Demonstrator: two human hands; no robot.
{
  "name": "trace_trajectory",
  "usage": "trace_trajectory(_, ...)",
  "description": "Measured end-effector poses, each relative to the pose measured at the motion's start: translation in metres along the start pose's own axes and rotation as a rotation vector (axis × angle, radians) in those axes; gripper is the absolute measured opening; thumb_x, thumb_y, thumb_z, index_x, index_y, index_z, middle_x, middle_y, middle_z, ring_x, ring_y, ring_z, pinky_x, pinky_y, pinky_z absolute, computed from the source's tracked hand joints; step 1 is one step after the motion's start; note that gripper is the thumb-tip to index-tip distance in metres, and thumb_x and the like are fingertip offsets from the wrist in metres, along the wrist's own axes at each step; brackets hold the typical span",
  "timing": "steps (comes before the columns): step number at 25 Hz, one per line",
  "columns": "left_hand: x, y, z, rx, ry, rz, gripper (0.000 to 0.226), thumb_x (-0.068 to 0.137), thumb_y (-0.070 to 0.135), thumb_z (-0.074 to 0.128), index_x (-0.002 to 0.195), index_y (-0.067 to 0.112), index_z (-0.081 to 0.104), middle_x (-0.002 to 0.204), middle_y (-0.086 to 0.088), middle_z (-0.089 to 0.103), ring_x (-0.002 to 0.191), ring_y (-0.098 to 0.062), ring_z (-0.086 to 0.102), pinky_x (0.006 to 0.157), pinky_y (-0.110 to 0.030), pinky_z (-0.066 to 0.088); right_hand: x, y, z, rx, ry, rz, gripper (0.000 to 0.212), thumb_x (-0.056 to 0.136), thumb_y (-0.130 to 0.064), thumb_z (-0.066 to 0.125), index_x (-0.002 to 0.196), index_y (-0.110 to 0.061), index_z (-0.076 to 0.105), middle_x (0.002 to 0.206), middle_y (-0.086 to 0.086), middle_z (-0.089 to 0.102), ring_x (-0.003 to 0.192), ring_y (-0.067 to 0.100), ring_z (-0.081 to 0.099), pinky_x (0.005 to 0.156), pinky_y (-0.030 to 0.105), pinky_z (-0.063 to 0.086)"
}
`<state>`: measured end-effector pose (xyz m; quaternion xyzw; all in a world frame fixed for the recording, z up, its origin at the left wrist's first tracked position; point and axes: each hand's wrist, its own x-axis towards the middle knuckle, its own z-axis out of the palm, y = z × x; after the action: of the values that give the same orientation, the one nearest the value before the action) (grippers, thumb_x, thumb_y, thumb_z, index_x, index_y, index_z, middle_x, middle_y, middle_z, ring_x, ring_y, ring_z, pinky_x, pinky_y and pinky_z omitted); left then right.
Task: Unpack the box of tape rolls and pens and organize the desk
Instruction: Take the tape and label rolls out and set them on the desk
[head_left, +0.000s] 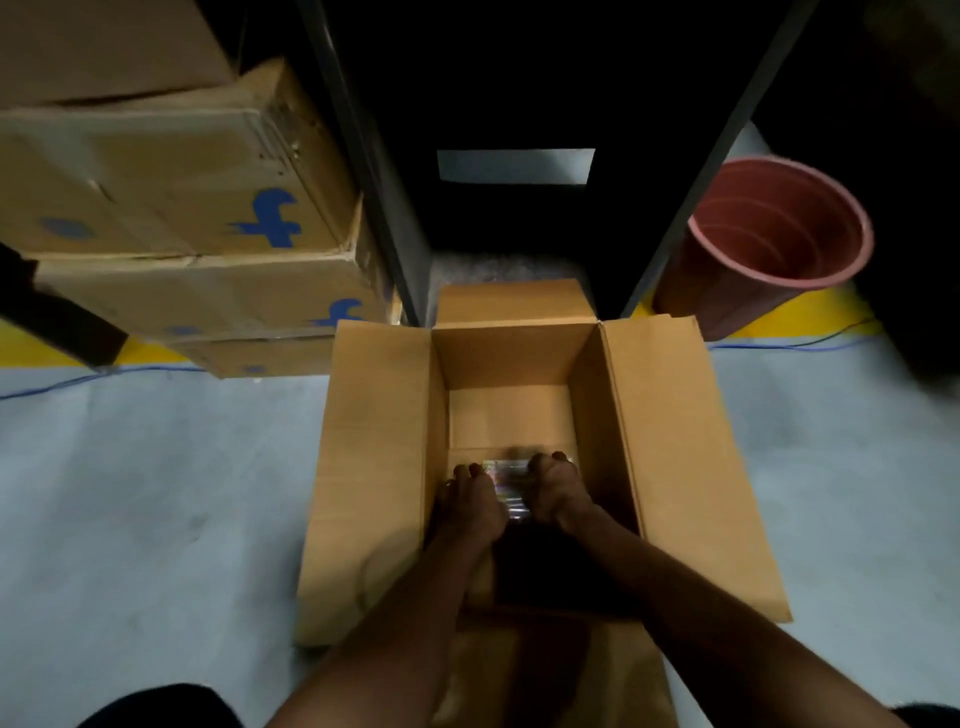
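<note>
On a grey floor (156, 493) by stacked boxes (182, 208), deep in the open box (374, 467), left hand (475, 501) and right hand (558, 493) curled round a shiny pack (506, 480), likely starting to unpack; next, a straight lift out.

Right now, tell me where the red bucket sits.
In the head view, the red bucket stands upper right, beyond the open cardboard box, beside a dark shelf post.
</note>
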<state>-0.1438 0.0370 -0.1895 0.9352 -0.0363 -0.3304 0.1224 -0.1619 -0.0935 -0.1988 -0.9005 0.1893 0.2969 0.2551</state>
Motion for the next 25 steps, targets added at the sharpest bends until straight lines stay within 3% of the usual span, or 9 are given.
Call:
trace_trajectory(3, 0.031, 0.004, 0.031, 0.072, 0.014, 0.001, 0.069, 0.091, 0.028, 0.061, 0.147, 0.007, 0.028, 0.146, -0.012, 0.034, 0.133, -0.033, 0.040, 0.109, -0.041, 0.035, 0.033, 0.011, 0.015, -0.173, 0.067, -0.079, 0.042, 0.091, -0.027, 0.056, 0.129, -0.011, 0.050, 0.135, 0.012, 0.047, 0.129, 0.031, 0.044, 0.104, 0.033, 0.041)
trace_trajectory(5, 0.045, 0.008, 0.047, 0.106, 0.038, 0.011, 0.064, 0.089, 0.021, 0.062, 0.144, 0.007, 0.033, 0.141, -0.011, 0.034, 0.129, -0.032, 0.041, 0.102, -0.041, 0.042, 0.047, 0.018, 0.022, -0.270, 0.054, -0.148, 0.052, 0.088, -0.029, 0.061, 0.135, -0.015, 0.044, 0.142, 0.011, 0.037, 0.134, 0.031, 0.035, 0.106, 0.039, 0.043)
trace_trajectory(8, 0.057, 0.007, 0.063, 0.112, 0.106, 0.004, 0.066, 0.082, 0.019, 0.070, 0.138, 0.010, 0.036, 0.138, -0.010, 0.033, 0.125, -0.030, 0.042, 0.095, -0.039, 0.046, 0.059, 0.022, 0.024, -0.388, 0.033, -0.207, 0.065, 0.084, -0.031, 0.069, 0.141, -0.019, 0.041, 0.145, 0.012, 0.031, 0.132, 0.031, 0.037, 0.103, 0.042, 0.046)
trace_trajectory(16, 0.054, -0.003, 0.070, 0.123, 0.191, -0.036, 0.088, 0.083, 0.022, 0.072, 0.152, 0.013, 0.017, 0.143, -0.011, 0.039, 0.129, -0.030, 0.044, 0.103, -0.036, 0.040, 0.058, 0.025, 0.022, -0.478, 0.029, -0.177, 0.052, 0.089, -0.036, 0.067, 0.133, -0.016, 0.049, 0.139, 0.012, 0.042, 0.126, 0.031, 0.046, 0.101, 0.044, 0.046)
trace_trajectory(19, 0.056, -0.006, 0.067, 0.141, 0.210, -0.013, 0.089, 0.078, 0.026, 0.075, 0.148, 0.014, 0.022, 0.140, -0.012, 0.042, 0.127, -0.031, 0.044, 0.103, -0.037, 0.039, 0.059, 0.020, 0.020, -0.499, 0.055, -0.166, 0.050, 0.090, -0.046, 0.062, 0.131, -0.019, 0.052, 0.135, 0.009, 0.049, 0.122, 0.029, 0.052, 0.101, 0.043, 0.046)
trace_trajectory(23, 0.048, -0.006, 0.063, 0.140, 0.308, -0.032, 0.075, 0.074, 0.034, 0.077, 0.134, 0.014, 0.037, 0.134, -0.009, 0.043, 0.125, -0.029, 0.041, 0.099, -0.035, 0.042, 0.059, 0.013, 0.017, -0.530, 0.152, -0.157, 0.031, 0.098, -0.034, 0.048, 0.125, -0.019, 0.052, 0.129, 0.009, 0.056, 0.116, 0.027, 0.057, 0.095, 0.040, 0.045)
trace_trajectory(25, 0.046, -0.008, 0.063, 0.157, 0.305, -0.008, 0.067, 0.075, 0.037, 0.075, 0.130, 0.014, 0.044, 0.134, -0.010, 0.042, 0.125, -0.030, 0.039, 0.099, -0.035, 0.041, 0.059, 0.011, 0.013, -0.518, 0.185, -0.147, 0.030, 0.099, -0.030, 0.049, 0.126, -0.017, 0.052, 0.132, 0.011, 0.052, 0.118, 0.028, 0.053, 0.094, 0.040, 0.045)
